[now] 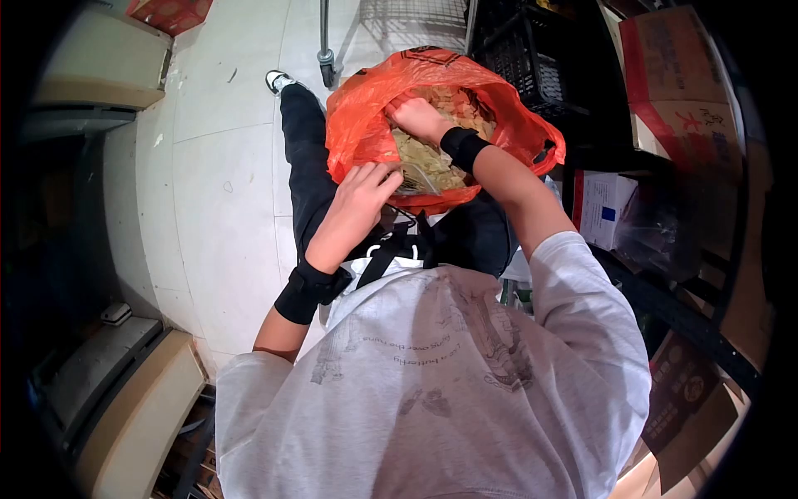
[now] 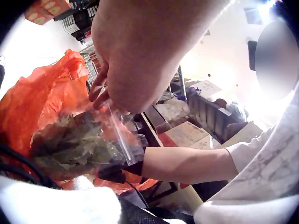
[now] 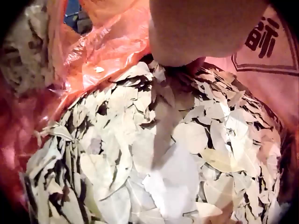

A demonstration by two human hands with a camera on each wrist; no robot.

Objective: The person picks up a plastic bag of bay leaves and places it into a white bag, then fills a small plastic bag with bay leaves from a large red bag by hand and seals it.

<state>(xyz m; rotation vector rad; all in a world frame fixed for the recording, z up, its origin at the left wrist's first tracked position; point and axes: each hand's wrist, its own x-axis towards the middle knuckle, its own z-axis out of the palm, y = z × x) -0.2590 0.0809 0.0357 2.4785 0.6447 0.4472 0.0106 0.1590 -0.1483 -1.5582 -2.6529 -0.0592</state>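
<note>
A large orange plastic bag stands with its mouth spread between the person's legs, filled with dried bay leaves. My right hand reaches down into it, at the far side of the leaf heap. Its fingertips are hidden among the leaves in the head view, and only part of the hand shows in the right wrist view. At the bag's near left rim, my left hand pinches the edge of a clear plastic bag. This clear bag has leaves in it.
Black plastic crates stand beyond the orange bag on the right. Cardboard boxes and a white box line the right side. A metal pole with a caster stands on the pale tiled floor. Cabinets run along the left.
</note>
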